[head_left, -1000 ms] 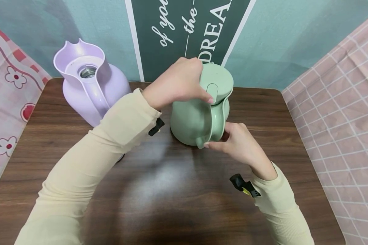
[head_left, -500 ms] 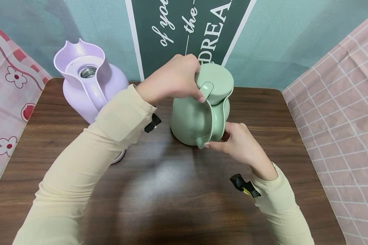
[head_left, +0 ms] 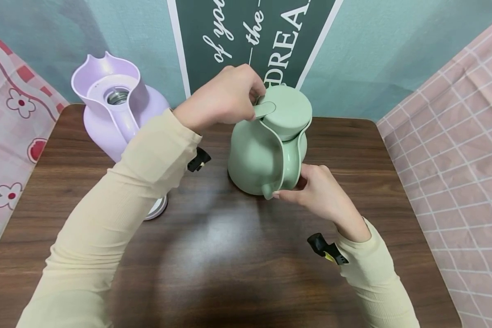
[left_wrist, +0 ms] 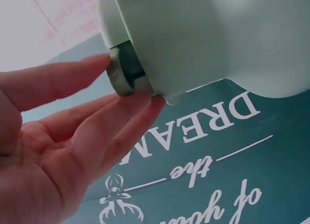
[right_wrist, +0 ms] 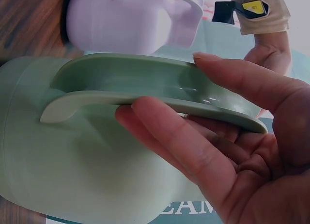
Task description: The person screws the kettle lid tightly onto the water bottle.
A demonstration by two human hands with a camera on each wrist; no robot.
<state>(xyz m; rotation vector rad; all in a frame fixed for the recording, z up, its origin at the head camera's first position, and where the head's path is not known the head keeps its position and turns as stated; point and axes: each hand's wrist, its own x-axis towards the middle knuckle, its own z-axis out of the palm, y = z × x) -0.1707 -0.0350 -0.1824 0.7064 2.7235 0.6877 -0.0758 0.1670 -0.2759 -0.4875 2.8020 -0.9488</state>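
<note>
A pale green thermos jug (head_left: 252,159) stands upright on the wooden table (head_left: 229,273). Its round lid (head_left: 291,107) sits in the top, and a flat tab (head_left: 265,109) on it points left. My left hand (head_left: 223,100) pinches this tab between thumb and fingers; the left wrist view shows the tab (left_wrist: 116,76) from the side. With my right hand (head_left: 325,196) I grip the jug's handle (head_left: 292,159), thumb on one side. In the right wrist view, fingers curl around the handle (right_wrist: 97,97).
A lilac thermos jug (head_left: 156,102) with its neck uncovered stands at the left, partly behind my left sleeve. A round pale-rimmed thing (head_left: 159,208) shows beside that forearm, mostly hidden. A teal cloth with lettering (head_left: 393,54) hangs behind the table.
My left hand has moved left and slightly back, turning the lid clockwise seen from above. The tab pointed toward the handle and now points left. My right hand stays put.
</note>
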